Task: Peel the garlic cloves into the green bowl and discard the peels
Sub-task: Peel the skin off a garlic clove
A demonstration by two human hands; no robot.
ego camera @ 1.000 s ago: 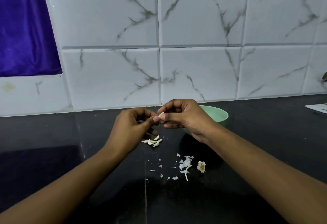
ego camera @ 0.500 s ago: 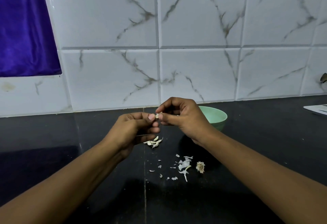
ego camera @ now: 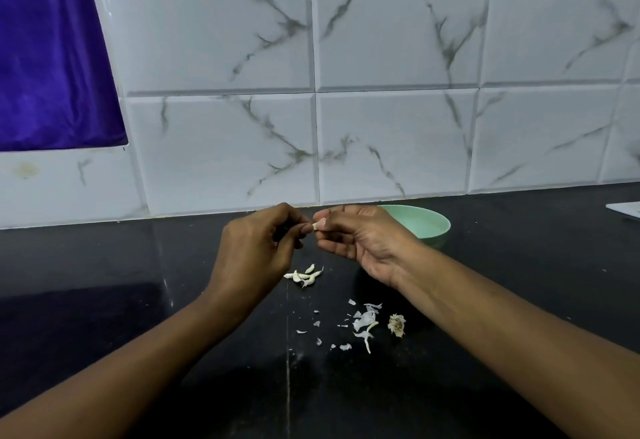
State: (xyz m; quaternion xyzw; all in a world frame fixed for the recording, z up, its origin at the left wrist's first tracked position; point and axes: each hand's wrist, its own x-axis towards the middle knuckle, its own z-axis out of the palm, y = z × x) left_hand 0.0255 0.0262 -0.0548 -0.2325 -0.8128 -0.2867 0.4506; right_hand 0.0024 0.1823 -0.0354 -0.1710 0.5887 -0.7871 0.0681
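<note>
You held one garlic clove (ego camera: pixel 316 226) at the centre of the frame, pinched between the fingertips of both hands. Your left hand (ego camera: pixel 256 248) curled onto it from the left and your right hand (ego camera: pixel 363 237) clamped it from the right, just in front of the green bowl (ego camera: pixel 433 227). By the litter I judge you were partway through: loose peels (ego camera: pixel 363 320) and a dry root stub (ego camera: pixel 396 325) lay on the worktop (ego camera: pixel 104 282) lower right of centre, and a small heap of cloves (ego camera: pixel 304 275) sat just below your hands, seemingly unpeeled. The visible part of the bowl held nothing I could make out; your right hand hid the rest. What remained, I think, was this clove, the heap, and clearing the peels. A purple cloth (ego camera: pixel 52 57) hung upper left and a flat white thing (ego camera: pixel 627 210) lay at the right edge, both well apart; nothing blocked the bowl
</note>
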